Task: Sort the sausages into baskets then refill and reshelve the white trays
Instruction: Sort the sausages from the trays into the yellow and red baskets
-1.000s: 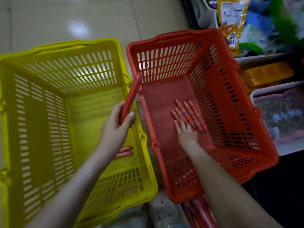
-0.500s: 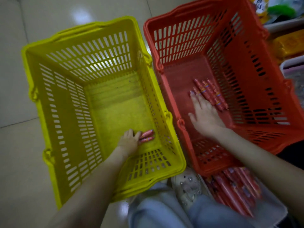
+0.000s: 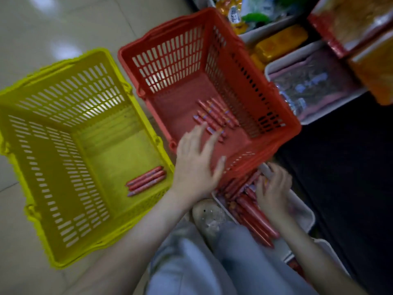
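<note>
A yellow basket [image 3: 42, 158] stands on the floor at the left, with three long red sausages [image 3: 146, 180] lying in its near right corner. To its right, a red basket [image 3: 282, 128] holds several short sausages [image 3: 217, 117] in a row. My left hand [image 3: 195, 165] hovers over the red basket's near left corner, fingers spread and empty. My right hand [image 3: 274, 188] reaches into a white tray [image 3: 304, 211] below the red basket. Its fingers bend down onto the pile of mixed sausages [image 3: 253, 211]; blur hides whether it grips one.
My shoe [image 3: 209, 216] and grey trouser legs sit between the yellow basket and the tray. Shelf trays with packets [image 3: 314, 81] and yellow packs [image 3: 280, 43] stand close to the red basket's right side. Tiled floor lies to the left.
My left hand left a long sausage in the yellow basket and moved right over the red basket's corner. My right hand came out of the red basket and went down into the white tray.
</note>
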Tool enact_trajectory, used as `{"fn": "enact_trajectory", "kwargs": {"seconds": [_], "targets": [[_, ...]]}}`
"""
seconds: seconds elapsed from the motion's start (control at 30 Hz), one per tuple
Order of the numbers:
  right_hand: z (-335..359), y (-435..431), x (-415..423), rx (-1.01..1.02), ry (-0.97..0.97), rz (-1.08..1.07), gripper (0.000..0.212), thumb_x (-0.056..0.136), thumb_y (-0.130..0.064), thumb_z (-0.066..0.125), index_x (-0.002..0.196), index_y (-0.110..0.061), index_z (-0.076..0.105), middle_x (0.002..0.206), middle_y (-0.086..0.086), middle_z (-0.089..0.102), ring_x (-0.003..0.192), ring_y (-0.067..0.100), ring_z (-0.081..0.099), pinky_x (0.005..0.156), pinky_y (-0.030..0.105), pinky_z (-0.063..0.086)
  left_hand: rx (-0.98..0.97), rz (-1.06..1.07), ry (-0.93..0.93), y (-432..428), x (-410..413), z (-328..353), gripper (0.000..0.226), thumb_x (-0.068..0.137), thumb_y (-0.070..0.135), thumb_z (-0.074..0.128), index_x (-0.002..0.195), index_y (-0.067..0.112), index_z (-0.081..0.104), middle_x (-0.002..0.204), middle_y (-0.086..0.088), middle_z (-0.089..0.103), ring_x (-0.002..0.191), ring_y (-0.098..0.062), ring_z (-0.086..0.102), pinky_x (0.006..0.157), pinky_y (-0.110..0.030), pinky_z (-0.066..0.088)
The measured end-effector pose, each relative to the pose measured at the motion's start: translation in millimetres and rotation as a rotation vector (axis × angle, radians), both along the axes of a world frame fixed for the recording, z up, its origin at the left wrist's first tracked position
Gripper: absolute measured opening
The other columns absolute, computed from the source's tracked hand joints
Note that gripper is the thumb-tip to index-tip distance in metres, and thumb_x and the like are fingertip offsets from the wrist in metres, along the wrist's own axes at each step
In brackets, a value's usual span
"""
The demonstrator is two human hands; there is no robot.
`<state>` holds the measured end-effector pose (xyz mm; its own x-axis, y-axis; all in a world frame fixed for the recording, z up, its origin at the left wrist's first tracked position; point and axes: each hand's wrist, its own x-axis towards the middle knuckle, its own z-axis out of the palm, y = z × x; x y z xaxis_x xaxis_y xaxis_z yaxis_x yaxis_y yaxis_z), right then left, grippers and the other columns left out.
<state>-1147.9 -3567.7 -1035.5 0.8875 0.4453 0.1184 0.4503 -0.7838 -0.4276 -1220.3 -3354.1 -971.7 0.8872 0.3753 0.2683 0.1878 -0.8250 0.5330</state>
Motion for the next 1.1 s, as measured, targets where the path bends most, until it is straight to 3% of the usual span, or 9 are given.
{"fn": "enact_trajectory", "kwargs": {"seconds": [0.13, 0.23, 0.4, 0.5, 0.63, 0.77, 0.9, 0.97, 1.1], "targets": [[-60.9, -56.2, -29.0, -0.497, 0.407, 0.110, 0.067, 0.076, -0.028, 0.060, 0.135, -0.005, 0.041, 0.124, 0.022, 0.055, 0.110, 0.041, 0.055, 0.088, 0.052, 0.047, 0.248, -0.415, 0.399, -31.4, -8.8, -44.3, 0.071, 0.081, 0.062, 0.047, 0.133, 0.013, 0.053, 0.142, -0.021, 0.045, 0.130, -0.034, 0.044, 0.110, -0.047, 0.029], [-91.7, -73.8, -32.2, -0.695, 0.542, 0.182, 0.079, 0.064, -0.032, 0.060, 0.137, -0.003, 0.045, 0.122, 0.018, 0.058, 0.111, 0.037, 0.054, 0.084, 0.053, 0.050, 0.366, -0.388, 0.421, -32.1, -13.2, -64.4, 0.060, 0.082, 0.047, 0.056, 0.129, 0.010, 0.052, 0.130, -0.019, 0.057, 0.119, -0.033, 0.055, 0.105, -0.044, 0.034], [-106.3, -81.6, -24.7, -0.680, 0.547, 0.164, 0.084, 0.057, -0.025, 0.081, 0.129, 0.003, 0.049, 0.107, 0.022, 0.057, 0.097, 0.040, 0.055, 0.083, 0.048, 0.049, 0.445, -0.328, 0.351, -40.4, -10.7, -71.1, 0.061, 0.079, 0.033, 0.070, 0.128, 0.006, 0.046, 0.129, -0.019, 0.058, 0.119, -0.034, 0.055, 0.106, -0.043, 0.031], [-102.9, -93.5, -21.8, -0.659, 0.618, 0.134, 0.058, 0.082, -0.040, 0.066, 0.126, -0.010, 0.042, 0.121, 0.012, 0.048, 0.116, 0.031, 0.045, 0.097, 0.039, 0.038, 0.462, -0.329, 0.331, -40.0, -12.0, -68.9, 0.056, 0.082, 0.035, 0.064, 0.127, 0.005, 0.051, 0.131, -0.021, 0.055, 0.121, -0.035, 0.053, 0.107, -0.044, 0.032], [-101.8, -103.3, -19.7, -0.575, 0.762, 0.085, 0.040, 0.089, -0.039, 0.059, 0.113, -0.012, 0.042, 0.119, 0.010, 0.049, 0.111, 0.029, 0.051, 0.090, 0.039, 0.044, 0.429, -0.386, 0.392, -35.8, -10.2, -64.4, 0.057, 0.082, 0.040, 0.053, 0.127, 0.004, 0.053, 0.133, -0.021, 0.054, 0.121, -0.034, 0.053, 0.106, -0.044, 0.035], [-62.7, -93.9, -10.9, -0.215, 0.793, -0.049, 0.012, 0.095, -0.025, 0.050, 0.104, -0.017, 0.049, 0.092, -0.001, 0.065, 0.087, 0.022, 0.064, 0.073, 0.031, 0.046, 0.211, -0.420, 0.460, -31.1, -5.6, -48.2, 0.058, 0.083, 0.042, 0.049, 0.127, 0.005, 0.053, 0.138, -0.020, 0.047, 0.125, -0.034, 0.048, 0.106, -0.044, 0.037], [23.6, -57.2, 13.6, 0.422, 0.908, -0.297, 0.014, 0.100, -0.022, 0.046, 0.090, -0.020, 0.056, 0.060, -0.015, 0.061, 0.060, -0.004, 0.057, 0.069, 0.027, 0.045, -0.405, -0.184, 0.434, -31.1, 16.5, 2.3, 0.045, 0.090, 0.033, 0.061, 0.129, 0.013, 0.053, 0.139, -0.010, 0.046, 0.131, -0.024, 0.039, 0.111, -0.031, 0.027], [73.9, -35.9, 27.6, 0.698, 0.973, -0.310, 0.020, 0.099, -0.015, 0.047, 0.083, -0.012, 0.057, 0.059, -0.006, 0.061, 0.057, 0.005, 0.057, 0.067, 0.032, 0.045, -0.730, -0.111, 0.499, -34.1, 30.8, 37.8, 0.039, 0.091, 0.034, 0.062, 0.126, 0.018, 0.054, 0.126, -0.001, 0.057, 0.121, -0.016, 0.051, 0.109, -0.034, 0.037], [167.3, 6.2, 38.1, 1.216, 1.116, -0.129, 0.017, 0.089, -0.016, 0.049, 0.103, -0.008, 0.056, 0.086, 0.005, 0.071, 0.076, 0.014, 0.066, 0.076, 0.032, 0.055, -1.290, -0.219, 0.624, -51.0, 39.5, 99.2, 0.042, 0.090, 0.041, 0.060, 0.125, 0.018, 0.052, 0.118, -0.002, 0.064, 0.112, -0.019, 0.060, 0.100, -0.037, 0.048]]}}
